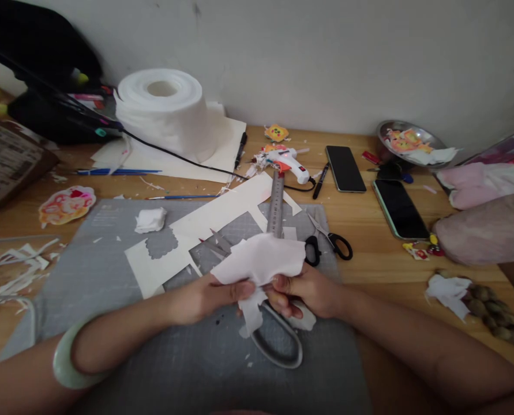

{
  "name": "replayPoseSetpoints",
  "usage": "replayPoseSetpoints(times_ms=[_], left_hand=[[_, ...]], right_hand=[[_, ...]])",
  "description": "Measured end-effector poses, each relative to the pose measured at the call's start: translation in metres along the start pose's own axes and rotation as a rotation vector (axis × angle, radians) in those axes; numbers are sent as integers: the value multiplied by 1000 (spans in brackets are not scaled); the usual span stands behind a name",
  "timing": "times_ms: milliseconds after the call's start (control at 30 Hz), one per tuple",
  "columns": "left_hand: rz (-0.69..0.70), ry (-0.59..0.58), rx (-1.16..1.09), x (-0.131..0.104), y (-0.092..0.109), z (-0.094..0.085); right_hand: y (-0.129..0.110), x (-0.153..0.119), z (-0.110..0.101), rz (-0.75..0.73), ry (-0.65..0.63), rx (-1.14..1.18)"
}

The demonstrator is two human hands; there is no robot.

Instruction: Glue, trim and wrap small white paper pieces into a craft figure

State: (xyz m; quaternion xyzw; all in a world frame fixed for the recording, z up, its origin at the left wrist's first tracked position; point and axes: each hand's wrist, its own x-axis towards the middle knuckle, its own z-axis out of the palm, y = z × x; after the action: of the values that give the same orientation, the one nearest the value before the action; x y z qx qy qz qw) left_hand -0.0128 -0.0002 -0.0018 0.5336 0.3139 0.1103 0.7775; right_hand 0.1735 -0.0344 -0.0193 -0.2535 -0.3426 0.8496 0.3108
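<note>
A soft white sheet [263,256], like tissue or thin cloth, is bunched between my two hands. My left hand [226,297] pinches its left side, thumb on top. My right hand [297,291] grips it from the right with curled fingers. A torn-looking strip hangs down between the hands, and another white piece shows under my right fingers. Just below them, a grey scissor handle [278,340] lies on the grey cutting mat [187,363]. Pointed metal blades [216,245] show above my left hand; whether they join that handle is hidden.
Cut white card [222,213], a steel ruler [276,204] and black-handled scissors [332,236] lie ahead. Behind stand a white roll [161,121], a glue gun [289,164] with its cord, two phones [345,167] and a metal bowl [384,150]. A folded white pad [150,220] sits left.
</note>
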Motion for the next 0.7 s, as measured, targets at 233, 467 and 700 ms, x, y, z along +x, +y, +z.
replayPoseSetpoints(times_ms=[233,467,700], left_hand=[[73,106,-28,2,-4,-5],[32,72,-17,5,0,-2],[53,-125,-21,9,3,5]], right_hand=[[-4,3,0,-11,70,160],[-4,5,2,11,142,70],[-3,4,3,31,180,-111]])
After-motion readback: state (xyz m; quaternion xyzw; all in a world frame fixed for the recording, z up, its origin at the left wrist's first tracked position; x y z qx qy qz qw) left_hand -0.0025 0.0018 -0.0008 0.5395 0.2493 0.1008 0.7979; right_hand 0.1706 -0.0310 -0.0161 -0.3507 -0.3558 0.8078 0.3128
